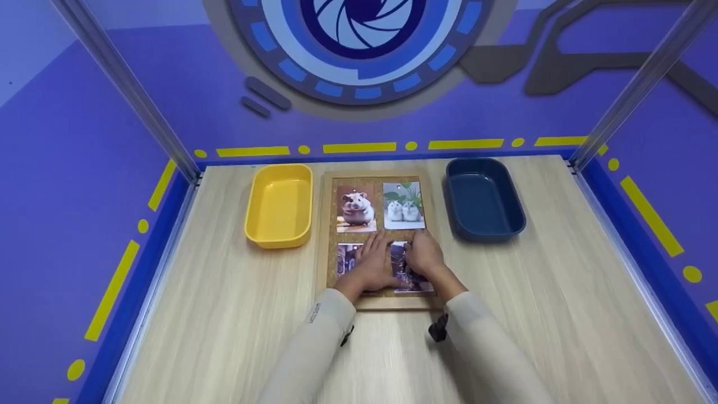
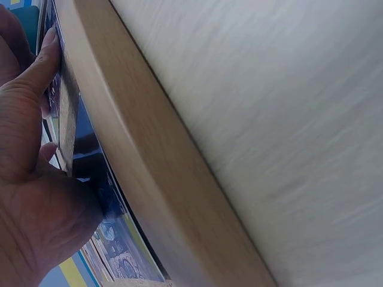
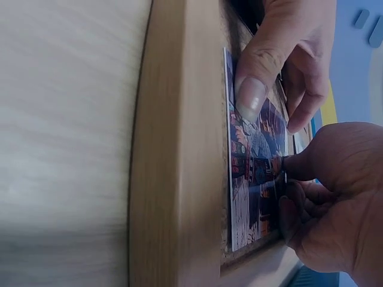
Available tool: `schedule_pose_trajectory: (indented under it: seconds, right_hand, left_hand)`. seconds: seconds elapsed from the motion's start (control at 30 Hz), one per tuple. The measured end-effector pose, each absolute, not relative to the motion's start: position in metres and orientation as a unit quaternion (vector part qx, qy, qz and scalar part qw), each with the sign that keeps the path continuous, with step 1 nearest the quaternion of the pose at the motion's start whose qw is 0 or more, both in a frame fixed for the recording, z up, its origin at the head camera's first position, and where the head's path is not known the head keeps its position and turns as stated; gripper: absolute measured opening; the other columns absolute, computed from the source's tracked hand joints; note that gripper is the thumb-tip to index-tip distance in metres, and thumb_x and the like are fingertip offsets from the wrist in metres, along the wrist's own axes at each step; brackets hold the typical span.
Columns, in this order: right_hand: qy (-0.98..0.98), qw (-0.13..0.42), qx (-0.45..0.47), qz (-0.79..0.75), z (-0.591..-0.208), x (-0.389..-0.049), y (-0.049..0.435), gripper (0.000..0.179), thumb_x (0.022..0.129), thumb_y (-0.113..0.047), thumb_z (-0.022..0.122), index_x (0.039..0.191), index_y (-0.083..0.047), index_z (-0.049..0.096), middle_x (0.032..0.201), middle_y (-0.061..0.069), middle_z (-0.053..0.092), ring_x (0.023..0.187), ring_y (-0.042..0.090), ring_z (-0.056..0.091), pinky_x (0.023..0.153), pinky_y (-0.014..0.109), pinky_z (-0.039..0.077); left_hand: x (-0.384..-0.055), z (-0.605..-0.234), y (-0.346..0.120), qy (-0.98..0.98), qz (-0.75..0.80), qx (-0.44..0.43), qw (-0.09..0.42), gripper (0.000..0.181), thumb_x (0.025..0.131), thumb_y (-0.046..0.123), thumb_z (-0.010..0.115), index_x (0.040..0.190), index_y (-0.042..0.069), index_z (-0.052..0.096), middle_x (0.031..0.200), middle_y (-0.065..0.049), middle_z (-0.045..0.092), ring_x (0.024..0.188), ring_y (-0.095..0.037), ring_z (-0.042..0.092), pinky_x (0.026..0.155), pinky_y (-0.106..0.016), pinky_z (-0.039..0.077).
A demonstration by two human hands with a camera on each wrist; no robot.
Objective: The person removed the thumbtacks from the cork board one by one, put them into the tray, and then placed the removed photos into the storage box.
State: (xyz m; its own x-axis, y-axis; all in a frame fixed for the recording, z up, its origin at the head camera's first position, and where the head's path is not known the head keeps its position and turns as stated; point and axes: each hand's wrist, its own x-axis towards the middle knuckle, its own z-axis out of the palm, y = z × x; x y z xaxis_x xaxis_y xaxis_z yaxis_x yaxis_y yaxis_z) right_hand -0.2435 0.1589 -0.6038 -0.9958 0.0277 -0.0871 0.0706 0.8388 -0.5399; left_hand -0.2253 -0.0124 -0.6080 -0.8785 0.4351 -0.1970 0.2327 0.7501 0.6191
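A wood-framed cork board (image 1: 381, 237) bears several photos. My left hand (image 1: 373, 269) lies spread across its lower half, fingers over the lower left photo (image 1: 343, 261). Its thumb (image 3: 250, 98) presses near a lower corner of the dark lower right photo (image 3: 251, 173). At the upper part of that same photo, my right hand (image 1: 424, 252) has its fingers curled, thumb and fingertips pinching at the photo (image 1: 399, 264); anything small between them is hidden. Above the hands are a hamster photo (image 1: 357, 210) and a photo of two hamsters with leaves (image 1: 404, 207).
A yellow tray (image 1: 251, 216) stands left of the board and a dark blue tray (image 1: 519, 219) right of it. The light wood table (image 1: 224, 314) is bounded by blue-purple panels (image 1: 359, 126) and metal posts (image 1: 132, 92).
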Motion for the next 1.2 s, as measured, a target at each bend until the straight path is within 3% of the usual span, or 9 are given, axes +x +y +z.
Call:
schedule_pose_trajectory:
  seconds: [0.4,0.5,0.6,0.8,1.2]
  right_hand:
    - [0.962,0.035,0.014,-0.272,-0.6081,-0.2417,0.1578,0.023,0.103,-0.012,0.063,0.115,0.008,0.064,0.118,0.026,0.069,0.114,0.044,0.069,0.105,0.056,0.056]
    - [0.963,0.037,0.004,-0.266,-0.6082,-0.2409,0.1579,0.021,0.103,-0.011,0.063,0.112,0.007,0.064,0.114,0.025,0.068,0.108,0.043,0.069,0.101,0.055,0.057]
    - [0.963,0.035,0.005,-0.268,-0.6070,-0.2406,0.1586,0.013,0.101,-0.010,0.064,0.097,0.003,0.065,0.105,0.021,0.067,0.096,0.038,0.068,0.092,0.054,0.057]
    - [0.960,0.024,0.009,-0.277,-0.6080,-0.2416,0.1623,0.015,0.099,-0.009,0.065,0.085,-0.002,0.063,0.096,0.017,0.065,0.085,0.032,0.063,0.084,0.055,0.056]
    - [0.950,0.041,-0.001,-0.310,-0.6085,-0.2392,0.1621,0.012,0.102,-0.009,0.064,0.097,0.001,0.063,0.098,0.017,0.065,0.091,0.034,0.064,0.088,0.053,0.056]
  left_hand:
    - [-0.2242,-0.6119,-0.0148,0.918,0.310,0.179,0.171,0.129,0.072,0.053,0.096,0.170,0.011,0.022,0.183,-0.013,0.008,0.170,-0.035,0.004,0.136,-0.065,0.007]
    - [-0.2235,-0.6103,-0.0154,0.919,0.310,0.181,0.164,0.130,0.072,0.053,0.096,0.170,0.010,0.021,0.182,-0.014,0.010,0.170,-0.036,0.006,0.136,-0.065,0.009]
    - [-0.2237,-0.6083,-0.0149,0.919,0.310,0.183,0.162,0.132,0.072,0.052,0.096,0.170,0.009,0.020,0.182,-0.014,0.011,0.170,-0.037,0.006,0.136,-0.065,0.010]
    - [-0.2248,-0.6077,-0.0130,0.917,0.312,0.184,0.168,0.129,0.072,0.053,0.096,0.170,0.011,0.023,0.182,-0.014,0.011,0.170,-0.037,0.006,0.136,-0.066,0.009]
    - [-0.2246,-0.6081,-0.0145,0.917,0.309,0.188,0.171,0.129,0.074,0.052,0.095,0.170,0.011,0.021,0.182,-0.013,0.009,0.170,-0.036,0.004,0.136,-0.065,0.008]
